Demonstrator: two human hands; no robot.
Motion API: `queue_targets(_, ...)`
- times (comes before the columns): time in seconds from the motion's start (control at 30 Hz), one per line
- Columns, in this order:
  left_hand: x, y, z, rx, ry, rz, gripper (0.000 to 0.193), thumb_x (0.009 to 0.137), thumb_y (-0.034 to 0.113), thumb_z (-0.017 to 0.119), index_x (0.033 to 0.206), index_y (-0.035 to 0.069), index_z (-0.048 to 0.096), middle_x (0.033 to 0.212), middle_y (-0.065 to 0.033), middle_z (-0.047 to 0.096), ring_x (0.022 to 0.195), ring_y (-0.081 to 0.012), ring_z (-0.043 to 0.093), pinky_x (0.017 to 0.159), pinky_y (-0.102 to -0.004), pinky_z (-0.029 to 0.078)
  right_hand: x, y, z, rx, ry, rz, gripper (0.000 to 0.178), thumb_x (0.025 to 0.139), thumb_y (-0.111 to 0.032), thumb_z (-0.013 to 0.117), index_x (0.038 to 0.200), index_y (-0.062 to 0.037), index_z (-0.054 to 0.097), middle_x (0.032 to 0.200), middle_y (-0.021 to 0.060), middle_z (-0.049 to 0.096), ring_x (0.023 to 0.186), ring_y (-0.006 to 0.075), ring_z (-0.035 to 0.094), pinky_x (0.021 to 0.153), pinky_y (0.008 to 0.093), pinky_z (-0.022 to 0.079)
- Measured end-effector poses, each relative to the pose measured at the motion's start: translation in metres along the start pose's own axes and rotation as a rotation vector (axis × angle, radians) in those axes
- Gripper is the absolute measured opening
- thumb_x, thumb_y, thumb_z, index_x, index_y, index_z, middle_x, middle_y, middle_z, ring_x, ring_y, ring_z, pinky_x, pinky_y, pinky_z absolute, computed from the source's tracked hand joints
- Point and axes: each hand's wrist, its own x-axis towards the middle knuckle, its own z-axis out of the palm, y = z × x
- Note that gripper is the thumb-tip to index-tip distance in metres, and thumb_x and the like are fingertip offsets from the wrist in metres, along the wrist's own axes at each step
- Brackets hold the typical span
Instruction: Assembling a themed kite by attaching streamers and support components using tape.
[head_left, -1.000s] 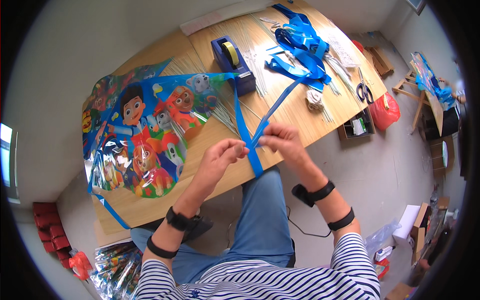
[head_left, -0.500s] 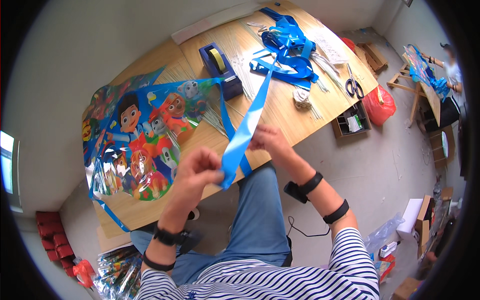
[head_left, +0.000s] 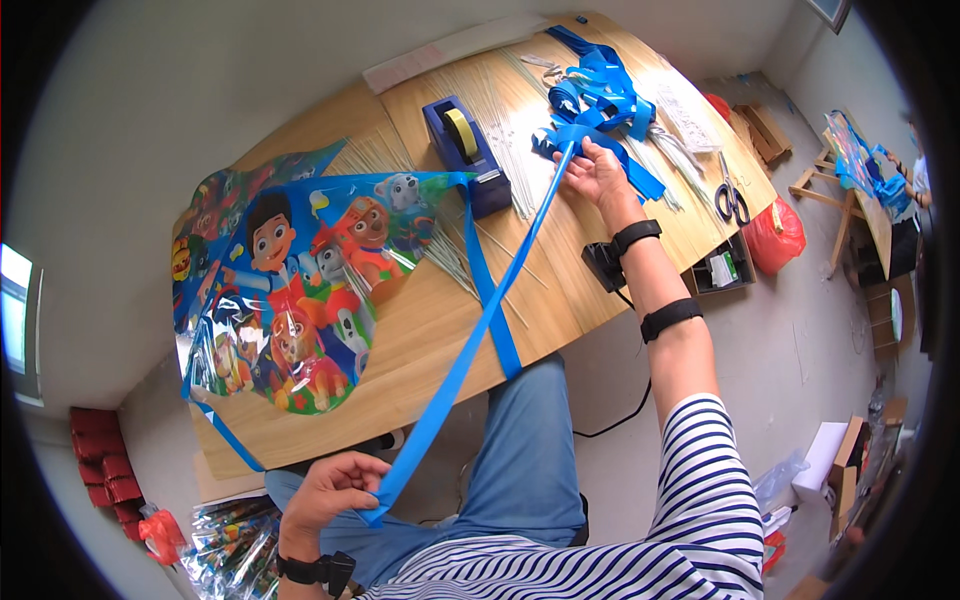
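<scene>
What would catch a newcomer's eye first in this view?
The big glossy sheet printed with bright cartoon figures, spread over the left of the wooden table. Then the blue strip, running nearly straight from the left hand at lower left up to the right hand over the table. Beyond the right hand lies a tangled ribbon heap.

Have sheet [head_left: 300,280] on surface [head_left: 550,310] left, tape dispenser [head_left: 487,185] right of it, ribbon pile [head_left: 602,85] far right, scissors [head_left: 731,203] at right edge, ribbon strip [head_left: 438,410] from left hand [head_left: 335,490] (near) to right hand [head_left: 602,180] (far).
</scene>
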Motion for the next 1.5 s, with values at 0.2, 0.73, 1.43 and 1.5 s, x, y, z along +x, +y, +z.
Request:
queue_targets(0.2, -0.007, -0.034, -0.034, 0.232, -0.296, -0.17, 0.027, 0.083, 0.003, 0.07, 0.109, -0.002, 0.066, 0.092, 0.0005, 0.065, 0.091, -0.0074, 0.057, 0.085, -0.0234, 0.045, 0.052, -0.021, 0.0, 0.086, -0.127, -0.2, 0.038, 0.097, -0.005, 0.054, 0.129, 0.0037, 0.036, 0.126, 0.0321, 0.048, 0.112, 0.0484, 0.057, 0.095, 0.06, 0.047)
queue_targets(0.73, -0.118, -0.167, -0.162, 0.222, 0.285, -0.732, 0.015, 0.073, -0.006, 0.075, 0.085, 0.0, 0.068, 0.078, -0.0037, 0.07, 0.072, -0.0116, 0.065, 0.067, -0.0248, 0.051, -0.035, -0.03, 0.01, -2.203, 0.151, -0.525, 0.04, 0.071, -0.036, 0.079, 0.094, -0.0048, 0.068, 0.105, 0.0221, 0.066, 0.098, 0.0361, 0.065, 0.081, 0.044, 0.053)
queue_targets(1.43, -0.124, -0.202, -0.176, 0.148, 0.318, -0.647, 0.013, 0.073, -0.002, 0.077, 0.083, 0.003, 0.069, 0.078, -0.0024, 0.071, 0.067, -0.01, 0.064, 0.057, -0.0258, 0.047, 0.006, 0.015, 0.02, -2.125, 0.086, -0.682, 0.033, 0.09, -0.03, 0.06, 0.122, -0.024, 0.065, 0.121, 0.0196, 0.054, 0.108, 0.0382, 0.059, 0.093, 0.0461, 0.048)
queue_targets(1.5, -0.123, -0.193, -0.167, 0.159, 0.33, -0.651, 0.014, 0.072, 0.0, 0.077, 0.082, 0.004, 0.069, 0.075, -0.0007, 0.07, 0.064, -0.0084, 0.062, 0.053, -0.025, 0.044, 0.021, 0.017, 0.021, -2.2, 0.074, -0.661, 0.035, 0.089, -0.034, 0.061, 0.123, -0.0234, 0.063, 0.123, 0.0195, 0.054, 0.112, 0.0401, 0.056, 0.095, 0.0479, 0.048)
